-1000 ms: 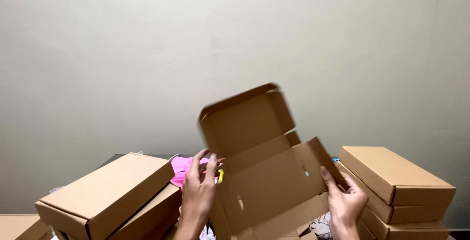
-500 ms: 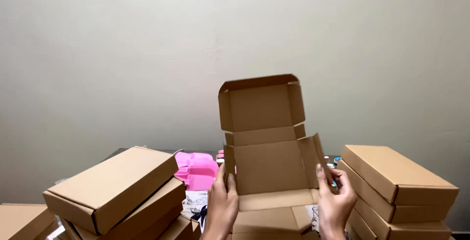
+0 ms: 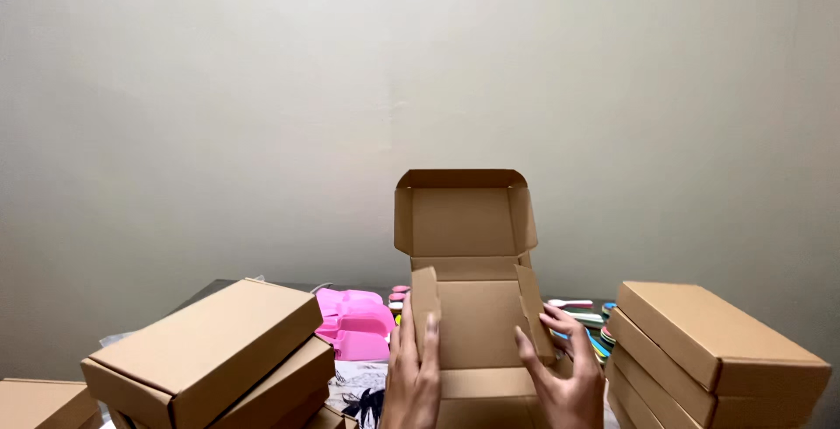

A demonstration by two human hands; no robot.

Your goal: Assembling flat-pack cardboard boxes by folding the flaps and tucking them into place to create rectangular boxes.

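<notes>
Brown cardboard box (image 3: 472, 306) open, lid up, left hand (image 3: 413, 376) and right hand (image 3: 564, 376) gripping side flaps.

Brown cardboard box (image 3: 477, 306) — pink container (image 3: 354, 324) — beige wall (image 3: 262, 88).
</notes>
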